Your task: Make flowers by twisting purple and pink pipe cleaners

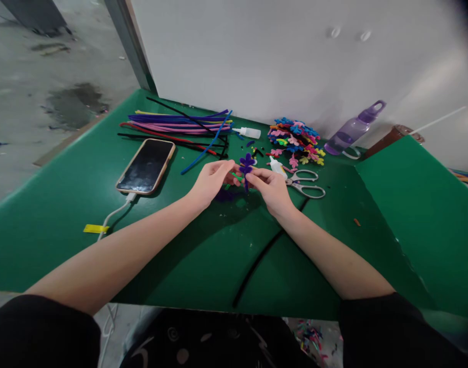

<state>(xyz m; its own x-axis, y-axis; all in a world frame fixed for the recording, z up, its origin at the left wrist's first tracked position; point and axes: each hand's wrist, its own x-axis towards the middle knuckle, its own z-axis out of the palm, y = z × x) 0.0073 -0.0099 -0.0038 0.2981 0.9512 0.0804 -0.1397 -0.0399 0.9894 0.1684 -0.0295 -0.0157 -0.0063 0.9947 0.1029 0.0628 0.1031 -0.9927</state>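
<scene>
Over the middle of the table, my right hand (pixel 274 190) pinches a purple pipe-cleaner flower (pixel 246 164) by its lower part, the looped petals pointing up. My left hand (pixel 214 179) is closed just left of the flower, with a short green pipe-cleaner piece (pixel 237 177) showing at its fingertips. Some of its fingers are hidden behind the flower. Below the hands lies more purple fuzzy material, partly in shadow. A pair of scissors (pixel 312 191) rests beside my right hand, and a white glue bottle (pixel 276 166) lies just behind it.
Colourful pipe-cleaner flowers (pixel 294 139) are heaped at the back, near a purple water bottle (pixel 352 130). Long pipe cleaners (pixel 180 123) and a second glue bottle (pixel 249 133) lie back left. A plugged-in phone (pixel 146 166) sits left. One black pipe cleaner (pixel 262 255) crosses the front.
</scene>
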